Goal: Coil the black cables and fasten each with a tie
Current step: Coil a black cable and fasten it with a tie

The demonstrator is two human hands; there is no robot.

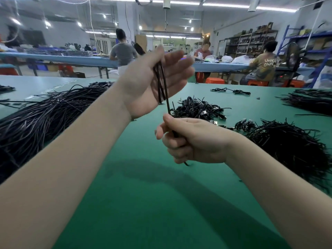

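One black cable (162,81) is partway coiled: a few long loops lie across the palm of the raised left hand (154,81), whose fingers (177,69) are spread nearly straight while the thumb appears to pin the loops at the top, though blur there makes the grip hard to read. From the loops a single strand runs down into the right hand (190,141), whose fingers are curled around it with the thumb pressed on top; a short end pokes out below the fist. No tie is visible on this cable, so by my judgement the winding is unfinished and the fastening is yet to come. Further back on the green counter (143,203), a heap of finished bundles (197,108) with plugs showing suggests a fair number are already done, and a few more small bundles (245,124) lie to its right. Much remains: a large sheaf of loose cables (45,115) lies at the left, another dark pile (291,146) at the right close to the right forearm, and a further pile (312,103) far right. Nothing lies directly beneath the hands; the piles flank the working space. Behind, other people sit at a long blue bench (71,59), with shelving (251,42) beyond.
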